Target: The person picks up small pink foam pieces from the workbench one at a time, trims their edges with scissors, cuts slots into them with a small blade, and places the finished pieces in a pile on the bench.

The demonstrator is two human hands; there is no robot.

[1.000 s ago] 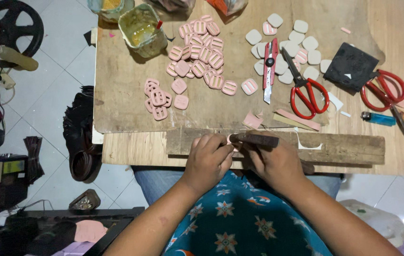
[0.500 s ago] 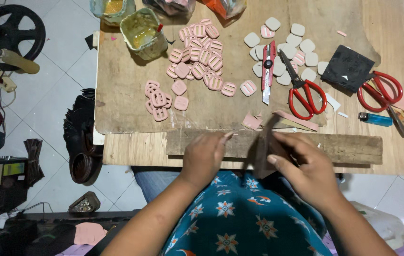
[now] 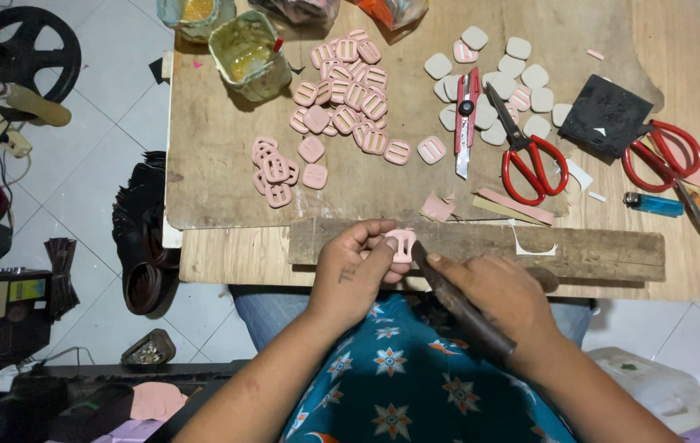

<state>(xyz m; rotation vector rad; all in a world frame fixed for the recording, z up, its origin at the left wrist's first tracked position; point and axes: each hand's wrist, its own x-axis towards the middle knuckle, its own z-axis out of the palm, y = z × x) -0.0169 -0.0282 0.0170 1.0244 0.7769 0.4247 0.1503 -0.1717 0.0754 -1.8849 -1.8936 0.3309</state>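
The small pink slotted buckle piece (image 3: 400,244) sits pinched in my left hand (image 3: 356,275), fingers clenched around it, pressed on the worn wooden plank (image 3: 580,246) at the near edge of the wooden table (image 3: 219,176). It looks light, stiff and slick, so I'd grip it by its outer rim. My right hand (image 3: 498,299) is closed on a dark brown wooden-handled tool (image 3: 458,308), tip against the buckle. The tool's working end is hidden, and my thumb covers the buckle's lower edge
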